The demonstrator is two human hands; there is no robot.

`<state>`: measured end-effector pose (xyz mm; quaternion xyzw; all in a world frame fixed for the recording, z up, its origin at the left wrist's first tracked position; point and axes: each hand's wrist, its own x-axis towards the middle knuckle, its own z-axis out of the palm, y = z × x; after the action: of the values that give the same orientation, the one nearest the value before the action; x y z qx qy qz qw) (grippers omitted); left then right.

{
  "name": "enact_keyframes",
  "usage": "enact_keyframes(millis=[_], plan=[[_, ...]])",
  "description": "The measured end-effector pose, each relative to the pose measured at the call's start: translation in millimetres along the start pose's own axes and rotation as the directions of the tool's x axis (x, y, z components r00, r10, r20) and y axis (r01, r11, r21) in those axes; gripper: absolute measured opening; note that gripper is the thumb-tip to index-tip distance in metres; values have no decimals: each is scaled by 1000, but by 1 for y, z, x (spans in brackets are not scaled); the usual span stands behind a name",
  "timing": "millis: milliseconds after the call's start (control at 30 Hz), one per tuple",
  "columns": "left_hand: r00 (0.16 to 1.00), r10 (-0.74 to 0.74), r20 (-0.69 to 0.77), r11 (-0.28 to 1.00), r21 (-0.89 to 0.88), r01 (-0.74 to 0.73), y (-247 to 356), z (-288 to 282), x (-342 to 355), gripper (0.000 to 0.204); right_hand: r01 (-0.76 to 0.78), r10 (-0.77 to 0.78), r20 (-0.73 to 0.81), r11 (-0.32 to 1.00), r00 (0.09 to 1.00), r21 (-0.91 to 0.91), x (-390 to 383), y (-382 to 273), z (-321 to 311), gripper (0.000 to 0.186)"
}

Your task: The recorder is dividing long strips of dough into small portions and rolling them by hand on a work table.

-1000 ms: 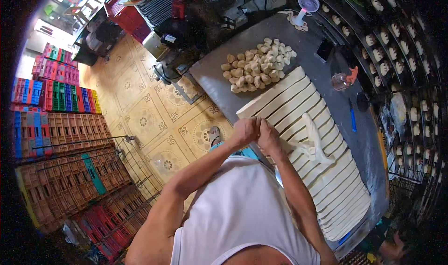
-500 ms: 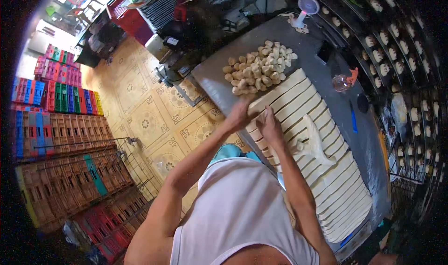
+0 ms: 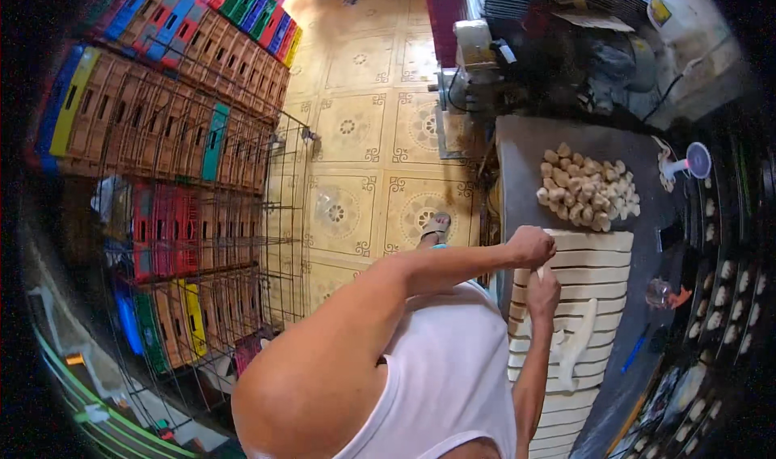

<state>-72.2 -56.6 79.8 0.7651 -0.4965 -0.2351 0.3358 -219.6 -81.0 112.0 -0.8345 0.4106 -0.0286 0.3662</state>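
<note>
Rows of pale dough strips (image 3: 594, 258) lie side by side on the dark worktable. My left hand (image 3: 529, 246) is closed in a fist at the left ends of the far strips; its fingers hide whatever is inside. Just nearer, my right hand (image 3: 543, 294) is closed over the strips, with a pale bit of dough showing at its fingertips. A loose, twisted length of dough (image 3: 575, 350) lies across the strips beside my right forearm. Beyond my hands is a heap of small dough pieces (image 3: 588, 186).
On the worktable (image 3: 525, 148) stand a small fan (image 3: 697, 161) and a spray bottle with an orange head (image 3: 667, 295); a blue tool (image 3: 633, 354) lies there too. Racks of dough pieces (image 3: 723, 301) line the right. Stacked crates (image 3: 174, 127) and a wire rack (image 3: 283, 208) stand left.
The view has swung, so the table now sits further right and more crates show at left. Both hands stay at the far strips, the left now more tightly closed.
</note>
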Motion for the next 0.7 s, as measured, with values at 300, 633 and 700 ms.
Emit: enact_keyframes(millis=[300,633,700], plan=[[923,311,228,892,-406,-200,-21,22,16,49,136,-134,-180,991,974,-1,13,45,16,51],[973,73,219,996,-69,-59,12,19,-5,27,-45,51,-132,998,990,54,12,40,10,24],[968,80,236,994,47,-94,9,14,5,25,-26,21,-177,999,984,-26,14,42,15,15]])
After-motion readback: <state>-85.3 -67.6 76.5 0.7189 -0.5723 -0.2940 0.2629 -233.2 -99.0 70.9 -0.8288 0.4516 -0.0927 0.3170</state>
